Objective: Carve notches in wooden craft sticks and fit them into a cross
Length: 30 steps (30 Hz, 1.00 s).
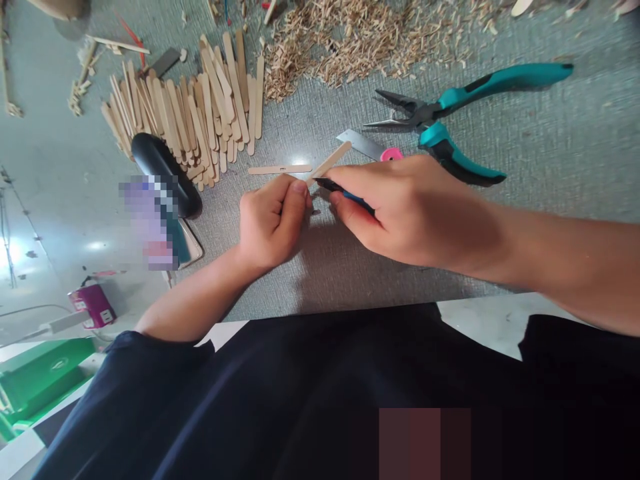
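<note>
My left hand (275, 217) is closed around one end of a wooden craft stick (336, 159), which slants up to the right. My right hand (400, 210) grips a craft knife (359, 201) with a blue handle and a dark tip. That tip meets the stick close to my left thumb; the exact contact is partly covered by my fingers. Just beyond my left hand lies a second craft stick (263, 171) with a small slot in its middle. Behind my right hand rests a utility knife (367, 145), its wide blade pointing left and its pink part half hidden.
Long-nose pliers (425, 117) with teal handles lie open at the right. A heap of craft sticks (193, 120) spreads at the upper left, with wood shavings (345, 40) beyond. A black case (163, 173) and a blurred phone-like object (189, 247) sit left.
</note>
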### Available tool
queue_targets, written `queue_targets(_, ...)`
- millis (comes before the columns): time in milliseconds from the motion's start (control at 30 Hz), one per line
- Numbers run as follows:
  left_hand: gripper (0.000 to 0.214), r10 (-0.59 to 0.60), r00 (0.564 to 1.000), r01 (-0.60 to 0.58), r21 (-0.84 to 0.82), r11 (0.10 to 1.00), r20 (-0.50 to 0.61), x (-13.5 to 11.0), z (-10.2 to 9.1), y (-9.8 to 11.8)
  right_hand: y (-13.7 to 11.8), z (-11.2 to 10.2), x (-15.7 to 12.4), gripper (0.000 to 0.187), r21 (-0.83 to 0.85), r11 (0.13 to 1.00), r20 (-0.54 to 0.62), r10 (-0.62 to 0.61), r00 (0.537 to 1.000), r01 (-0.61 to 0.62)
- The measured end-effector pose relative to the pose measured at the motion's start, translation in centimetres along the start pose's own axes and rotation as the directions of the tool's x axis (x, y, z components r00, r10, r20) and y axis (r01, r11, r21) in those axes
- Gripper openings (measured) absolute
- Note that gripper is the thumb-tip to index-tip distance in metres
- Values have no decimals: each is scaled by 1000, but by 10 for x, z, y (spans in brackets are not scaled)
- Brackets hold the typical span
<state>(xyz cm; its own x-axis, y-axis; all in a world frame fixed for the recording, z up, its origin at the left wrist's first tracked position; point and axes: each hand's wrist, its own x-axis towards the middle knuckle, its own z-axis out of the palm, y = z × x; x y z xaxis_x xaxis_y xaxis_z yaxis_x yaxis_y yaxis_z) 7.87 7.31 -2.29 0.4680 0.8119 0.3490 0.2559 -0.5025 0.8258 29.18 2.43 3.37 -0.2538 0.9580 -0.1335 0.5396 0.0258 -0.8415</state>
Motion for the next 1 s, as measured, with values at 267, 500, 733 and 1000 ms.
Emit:
queue_targets(267,55,-209,976,214,-83,973,66,-16,3,2,3,4,-9,32,-384,921,8,-69,998,67)
queue_targets(500,44,-157,987,157,-209,965,17,-18,9,9,4,11,-12,52,-625,778,-35,-114,993,67)
queue_targets(733,46,-146,989,142,-262,955,3,-15,9,17,10,21,-17,52,-800,571,-18,-329,944,183)
queue_targets(1000,33,-55,998,49,-256,965,-17,-19,10,16,17,17,-11,38,-759,644,10,-128,992,90)
